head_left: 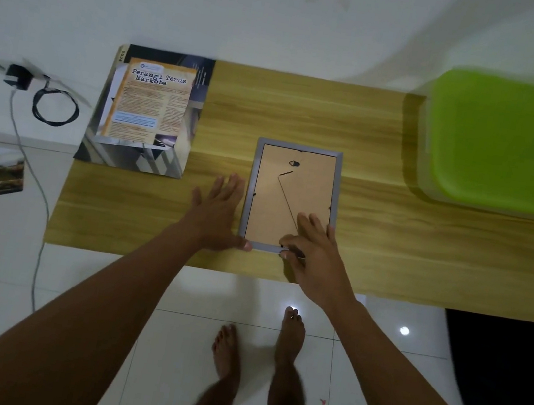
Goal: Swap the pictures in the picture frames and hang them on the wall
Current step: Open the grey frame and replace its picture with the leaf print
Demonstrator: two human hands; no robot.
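Observation:
A grey picture frame point(336, 192) lies face down on the wooden table point(425, 247), its brown backing board with a small hanger and a folded stand facing up. My left hand point(217, 215) rests flat on the table beside the frame's left edge, fingers spread, thumb touching the lower left corner. My right hand point(314, 244) lies over the frame's lower right corner, fingertips pinching at a tab on the bottom edge. A printed poster sheet point(149, 108) lies at the table's far left. A small photo point(4, 177) lies on the floor to the left.
A green plastic lid or box point(509, 145) occupies the table's far right. A black charger with a coiled cable point(55, 104) sits by the wall at left, its grey cord trailing across the white tiled floor. My bare feet stand in front of the table.

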